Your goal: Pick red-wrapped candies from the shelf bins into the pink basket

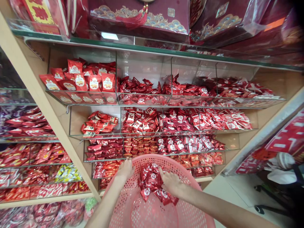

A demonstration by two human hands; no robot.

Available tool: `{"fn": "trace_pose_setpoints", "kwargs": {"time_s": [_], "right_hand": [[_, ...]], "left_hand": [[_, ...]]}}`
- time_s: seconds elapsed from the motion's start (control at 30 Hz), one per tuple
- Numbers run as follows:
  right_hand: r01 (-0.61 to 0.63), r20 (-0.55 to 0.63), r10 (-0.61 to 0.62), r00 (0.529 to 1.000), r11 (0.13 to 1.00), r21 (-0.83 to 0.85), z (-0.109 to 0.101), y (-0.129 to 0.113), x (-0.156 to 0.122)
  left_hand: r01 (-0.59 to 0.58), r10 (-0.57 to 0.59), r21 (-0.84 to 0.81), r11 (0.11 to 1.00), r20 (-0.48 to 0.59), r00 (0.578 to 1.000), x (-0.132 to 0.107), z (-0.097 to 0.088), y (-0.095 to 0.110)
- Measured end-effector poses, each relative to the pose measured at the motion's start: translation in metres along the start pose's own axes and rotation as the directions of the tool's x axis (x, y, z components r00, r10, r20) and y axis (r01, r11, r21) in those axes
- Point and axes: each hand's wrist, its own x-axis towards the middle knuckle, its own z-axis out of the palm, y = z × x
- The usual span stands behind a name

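Note:
A round pink plastic basket (190, 215) with holes in its wall is tilted below the shelves. At its far left rim, my left hand (127, 169) is closed over the edge. Inside the basket lies a heap of small dark red wrapped packets (152, 179) with round white labels. My right hand (171, 182) reaches in from the right and touches the heap's right side. Its index finger is stretched out over the packets, while the other fingertips are partly hidden. What is inside the packets cannot be seen.
Clear-walled shelf compartments (142, 99) full of red packets rise in front of me. Dark red gift boxes (140, 28) stand on the glass shelf above. A wooden upright (52, 117) divides off more packets at left. A chair's wheeled base (268, 199) is on the floor at right.

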Motion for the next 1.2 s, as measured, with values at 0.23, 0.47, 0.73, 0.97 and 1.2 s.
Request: {"fn": "trace_pose_setpoints", "kwargs": {"time_s": [0.23, 0.47, 0.73, 0.97, 1.2], "right_hand": [[-0.020, 0.038, 0.020, 0.999, 1.000, 0.002, -0.012, -0.001, -0.009], [0.083, -0.060, -0.081, 0.995, 0.996, 0.027, -0.097, 0.003, -0.027], [0.409, -0.575, -0.302, 0.761, 0.910, 0.063, -0.276, -0.016, -0.035], [0.262, -0.781, -0.111, 0.614, 0.963, 0.069, -0.368, -0.036, 0.023], [-0.026, -0.264, 0.093, 0.960, 0.968, 0.249, -0.378, -0.055, 0.073]], "left_hand": [[-0.015, 0.014, -0.016, 1.000, -0.027, 1.000, 0.004, 0.006, -0.003], [-0.004, 0.002, -0.045, 0.999, -0.028, 1.000, 0.002, 0.005, -0.001], [0.018, -0.020, -0.093, 0.996, -0.021, 1.000, 0.001, 0.001, -0.001], [0.028, -0.029, -0.076, 0.997, -0.023, 0.999, 0.001, 0.003, -0.004], [0.019, -0.018, -0.072, 0.997, 0.020, 1.000, 0.001, 0.003, -0.007]]}}
